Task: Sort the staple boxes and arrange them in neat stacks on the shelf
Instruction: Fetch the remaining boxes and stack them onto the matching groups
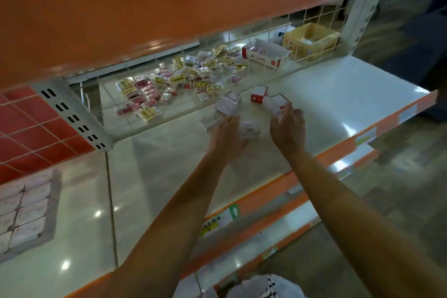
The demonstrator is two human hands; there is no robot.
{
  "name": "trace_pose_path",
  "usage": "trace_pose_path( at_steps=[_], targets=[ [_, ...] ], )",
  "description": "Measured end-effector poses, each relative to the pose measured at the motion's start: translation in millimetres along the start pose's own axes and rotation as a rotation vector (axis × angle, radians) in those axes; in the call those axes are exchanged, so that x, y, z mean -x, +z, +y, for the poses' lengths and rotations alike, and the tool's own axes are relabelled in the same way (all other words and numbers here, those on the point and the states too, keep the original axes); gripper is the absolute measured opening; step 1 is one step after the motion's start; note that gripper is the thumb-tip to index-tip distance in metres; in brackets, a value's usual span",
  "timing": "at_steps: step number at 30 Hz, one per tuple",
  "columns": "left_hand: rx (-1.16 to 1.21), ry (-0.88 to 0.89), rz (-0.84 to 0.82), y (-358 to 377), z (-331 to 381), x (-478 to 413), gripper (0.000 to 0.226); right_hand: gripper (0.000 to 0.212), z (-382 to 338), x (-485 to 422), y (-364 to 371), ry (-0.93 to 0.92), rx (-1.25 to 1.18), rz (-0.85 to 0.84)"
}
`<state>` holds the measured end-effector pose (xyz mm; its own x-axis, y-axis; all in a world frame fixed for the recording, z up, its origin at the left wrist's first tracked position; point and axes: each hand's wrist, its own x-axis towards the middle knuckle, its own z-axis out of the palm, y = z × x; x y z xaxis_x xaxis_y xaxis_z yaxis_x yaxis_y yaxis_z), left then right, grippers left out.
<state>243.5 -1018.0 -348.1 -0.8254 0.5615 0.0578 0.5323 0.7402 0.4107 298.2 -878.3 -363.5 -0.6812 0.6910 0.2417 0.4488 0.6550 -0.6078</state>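
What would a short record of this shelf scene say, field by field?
Place: white shelf beneath an orange shelf
Task items: small red-and-white staple boxes, scattered, not yet stacked
Left hand: over some boxes; grip unclear
Right hand: fingertips at one box; grip unclear
Behind the wire grid: heap of small packets
Further back: open red-and-white carton, yellow carton

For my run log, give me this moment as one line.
left hand: over loose staple boxes, grip blurred | right hand: fingertips at white-red box | shelf: boxes scattered
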Motion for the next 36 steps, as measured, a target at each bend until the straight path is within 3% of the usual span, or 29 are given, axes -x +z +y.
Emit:
trace_pose_path(
  at_steps=[6,11,14,19,22,27,32,36],
  targets=[
    [0.063,-0.039,0.026,9.0,4.2,-6.3,0.034,0.036,8.9,-24.8,7.6,-0.065,0.048,-0.092],
    [0.215,-0.103,0.082,12.3,3.2,-4.4,0.040,0.032,10.7,-25.6,21.7,-0.217,-0.005,-0.133],
    [0.264,-0.111,0.117,13.5,2.2,-0.2,0.043,0.025,13.7,-22.3,24.8,-0.185,-0.037,-0.167],
    [0.259,-0.091,0.181,20.5,-2.1,8.1,0.045,0.055,16.3,-25.4,21.6,-0.155,-0.127,-0.214],
    [0.229,-0.070,0.196,24.1,-6.1,11.3,0.058,0.044,17.0,-26.2,18.1,-0.216,-0.107,-0.265],
    [0.206,-0.002,0.237,25.6,-10.2,23.2,0.029,0.045,18.8,-15.8,17.6,-0.310,-0.154,-0.342],
    [0.172,0.040,0.127,21.2,-13.0,38.4,0.038,0.054,23.7,-9.9,13.9,-0.342,-0.132,-0.386],
    [0.133,0.024,0.093,22.9,-11.8,44.6,0.037,0.042,27.1,-11.6,17.0,-0.335,-0.057,-0.374]
  ],
)
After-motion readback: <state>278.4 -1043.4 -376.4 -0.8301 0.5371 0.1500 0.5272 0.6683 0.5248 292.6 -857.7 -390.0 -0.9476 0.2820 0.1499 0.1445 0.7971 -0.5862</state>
